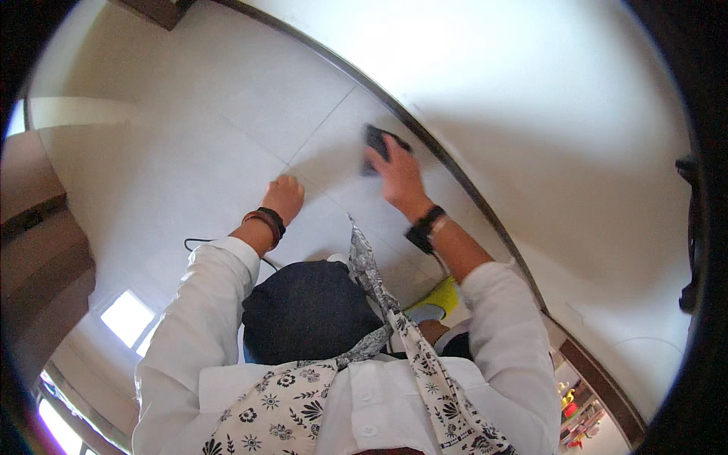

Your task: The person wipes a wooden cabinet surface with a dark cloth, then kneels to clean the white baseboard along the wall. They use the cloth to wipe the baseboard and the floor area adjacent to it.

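My right hand holds a dark, flat object, possibly a cloth or pad, against the pale tiled floor. Motion blurs both, so the object's exact kind is not clear. Just beyond it runs the dark skirting strip at the foot of the white wall. My left hand is curled into a fist at the floor, with nothing visible in it. A dark-clad knee is bent between my arms. The ends of a patterned scarf hang down in front of me.
A thin black cable lies by my left forearm. Beside my right arm is a yellow-green shoe or slipper. Brown furniture stands at the left, and a dark brown piece at the top left. Shelves with colourful items show at lower right.
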Demonstrator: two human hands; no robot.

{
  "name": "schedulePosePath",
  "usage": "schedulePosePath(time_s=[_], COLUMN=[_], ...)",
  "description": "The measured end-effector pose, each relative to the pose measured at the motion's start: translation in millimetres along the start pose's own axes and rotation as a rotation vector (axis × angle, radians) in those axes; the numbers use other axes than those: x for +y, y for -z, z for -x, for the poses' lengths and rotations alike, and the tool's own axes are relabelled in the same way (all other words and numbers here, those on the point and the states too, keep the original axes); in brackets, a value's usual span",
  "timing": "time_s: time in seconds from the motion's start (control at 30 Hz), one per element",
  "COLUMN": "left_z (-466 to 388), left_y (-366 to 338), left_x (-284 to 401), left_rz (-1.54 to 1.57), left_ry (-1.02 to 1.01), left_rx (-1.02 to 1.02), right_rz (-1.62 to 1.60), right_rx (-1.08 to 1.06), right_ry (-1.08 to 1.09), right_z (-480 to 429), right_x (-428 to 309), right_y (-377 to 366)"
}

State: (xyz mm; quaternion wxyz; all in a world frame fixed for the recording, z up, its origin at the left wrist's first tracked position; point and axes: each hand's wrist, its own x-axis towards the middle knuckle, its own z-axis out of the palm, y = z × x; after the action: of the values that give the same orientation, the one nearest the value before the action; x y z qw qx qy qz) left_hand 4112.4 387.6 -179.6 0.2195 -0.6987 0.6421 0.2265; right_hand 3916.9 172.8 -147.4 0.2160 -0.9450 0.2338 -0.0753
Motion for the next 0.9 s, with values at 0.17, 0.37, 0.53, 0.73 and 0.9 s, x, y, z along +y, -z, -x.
schedulePosePath(time_s=[0.17,0.37,0.53,0.73,0.9], left_z=[-4,2,50,212,284], left_y=[-4,-16,-41,6,80], left_x=[-12,-33,-98,-263,-381], left_rz=[0.022,0.026,0.159,-0.130,-0.209], left_ry=[0.027,-0.081,0.048,0.716,0.937], left_rx=[0.035,-0.012,0.171,-0.088,0.291], right_rz=[0.284,0.272,0.158,0.089,0.087], right_rx=[-0.282,-0.004,-0.062,-0.290,-0.255], right_ry=[0.024,-0.076,-0.474,-0.485,-0.483], right_z=[77,5,-65,-92,-110], right_x=[51,28,-58,-53,-37], right_y=[27,-45,-109,-102,-111])
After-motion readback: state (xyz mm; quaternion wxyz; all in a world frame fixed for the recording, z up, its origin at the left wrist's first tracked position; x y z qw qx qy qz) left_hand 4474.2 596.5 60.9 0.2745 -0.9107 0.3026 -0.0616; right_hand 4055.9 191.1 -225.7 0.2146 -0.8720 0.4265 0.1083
